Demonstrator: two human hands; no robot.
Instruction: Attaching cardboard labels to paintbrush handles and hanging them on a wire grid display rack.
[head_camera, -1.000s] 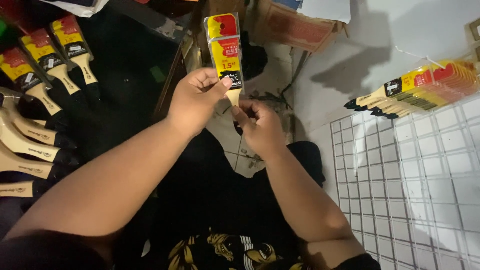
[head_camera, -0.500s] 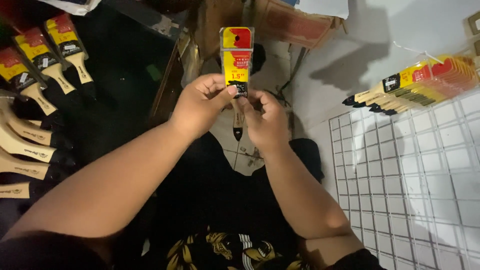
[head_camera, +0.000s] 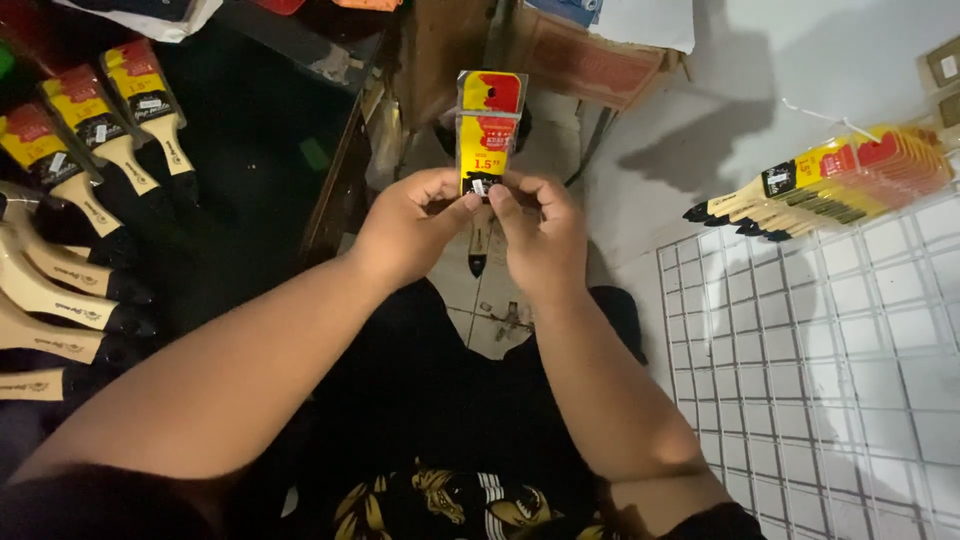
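Held upright at centre frame between both hands: a paintbrush (head_camera: 478, 225) in a red-and-yellow card sleeve (head_camera: 488, 130). Left hand (head_camera: 408, 235) and right hand (head_camera: 540, 240) pinched shut on the sleeve's lower edge, thumbs meeting. Handle tip seemingly pointing down, partly hidden. At left, rows of loose brushes (head_camera: 95, 160); at right, stacked packaged brushes (head_camera: 830, 185) above a white wire grid (head_camera: 820, 380).

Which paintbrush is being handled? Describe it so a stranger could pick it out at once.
Start at the white wire grid panel on the right, then look left to the middle of the view, where the left hand and right hand meet. Between them stands the packaged paintbrush, upright in its red and yellow sleeve. Unlike the brushes lying at far left or stacked on the grid, it alone is held.
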